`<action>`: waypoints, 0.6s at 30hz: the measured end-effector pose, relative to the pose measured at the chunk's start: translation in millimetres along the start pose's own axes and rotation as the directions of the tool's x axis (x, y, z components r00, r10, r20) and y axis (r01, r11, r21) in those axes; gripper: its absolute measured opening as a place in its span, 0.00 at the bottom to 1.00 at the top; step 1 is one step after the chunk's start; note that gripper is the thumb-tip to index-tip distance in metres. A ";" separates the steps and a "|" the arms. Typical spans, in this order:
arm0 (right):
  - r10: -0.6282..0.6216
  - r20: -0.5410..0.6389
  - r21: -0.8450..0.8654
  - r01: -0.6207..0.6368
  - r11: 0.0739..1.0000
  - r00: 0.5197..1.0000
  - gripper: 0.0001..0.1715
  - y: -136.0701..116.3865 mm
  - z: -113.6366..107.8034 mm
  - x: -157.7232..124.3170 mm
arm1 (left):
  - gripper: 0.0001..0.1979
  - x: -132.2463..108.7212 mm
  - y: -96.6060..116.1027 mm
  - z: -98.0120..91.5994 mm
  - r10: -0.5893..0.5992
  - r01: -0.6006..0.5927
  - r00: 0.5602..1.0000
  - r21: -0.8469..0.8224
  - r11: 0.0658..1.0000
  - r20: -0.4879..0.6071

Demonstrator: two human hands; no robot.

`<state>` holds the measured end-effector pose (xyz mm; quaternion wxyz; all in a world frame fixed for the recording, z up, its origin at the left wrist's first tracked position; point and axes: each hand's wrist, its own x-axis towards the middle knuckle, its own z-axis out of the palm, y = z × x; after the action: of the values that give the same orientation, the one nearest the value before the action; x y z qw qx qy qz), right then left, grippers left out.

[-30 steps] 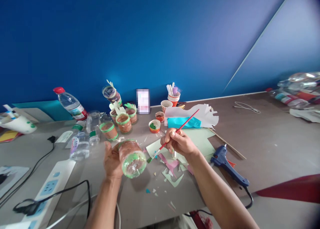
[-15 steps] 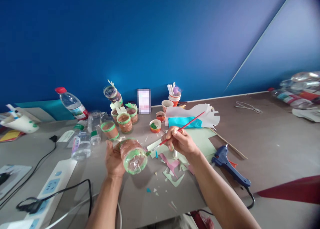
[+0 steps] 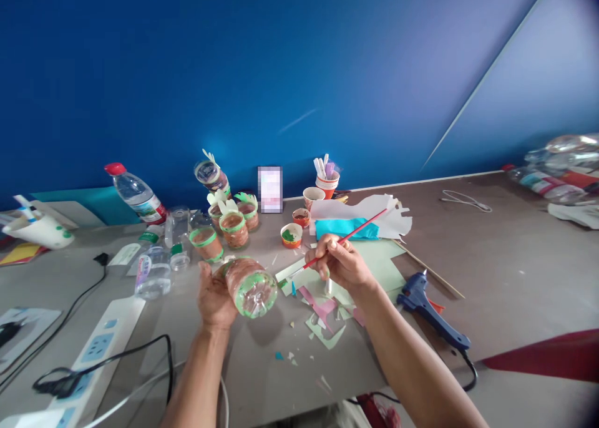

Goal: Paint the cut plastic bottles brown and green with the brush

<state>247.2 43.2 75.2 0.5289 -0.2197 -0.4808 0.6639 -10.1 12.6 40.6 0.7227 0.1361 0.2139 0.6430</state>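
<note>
My left hand [image 3: 216,300] is wrapped round a cut plastic bottle bottom [image 3: 239,278] painted brown, with a green band. It lies tilted on its side, its clear ridged base [image 3: 256,295] facing me and edged in green. My right hand [image 3: 339,261] pinches a red-handled paintbrush [image 3: 353,231], whose green-tipped bristles point left, just apart from the bottle's base. Beyond my hands stands a small paper cup of green paint [image 3: 291,235], with a cup of brown paint [image 3: 301,218] behind it. Several brown cups with green rims [image 3: 234,229] stand behind my left hand.
Paper scraps [image 3: 322,312] lie below my right hand, and a blue glue gun [image 3: 428,309] rests to its right. Clear bottles [image 3: 153,272] and a power strip [image 3: 98,347] with cables occupy the left. A wooden stick [image 3: 433,271] lies right of the paper. A blue wall [image 3: 290,72] rises behind.
The brush tip has drawn slightly right, away from the bottle's green edge. My left hand has turned and raised the bottle bottom a little.
</note>
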 end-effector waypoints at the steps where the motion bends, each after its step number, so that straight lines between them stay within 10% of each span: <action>1: 0.006 -0.001 -0.010 -0.006 1.000 1.000 0.23 -0.2 0.6 -0.1 | 0.38 0.2 0.1 -0.1 -0.001 0.001 1.000 0.012 1.000 -0.010; 10: 0.081 0.017 -0.007 -0.081 0.997 0.997 0.23 -1.5 3.5 1.6 | 0.37 1.0 -0.7 6.5 0.098 -0.088 0.971 0.055 0.995 -0.217; 18: 0.131 0.082 -0.019 -0.130 0.991 0.988 0.25 1.8 4.1 1.6 | 0.30 2.6 -1.6 -6.0 0.045 -0.044 0.994 0.008 0.999 -0.097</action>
<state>242.4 43.0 75.8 0.4624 -0.2266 -0.4917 0.7022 -11.5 14.5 34.2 0.6965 0.1117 0.2476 0.6642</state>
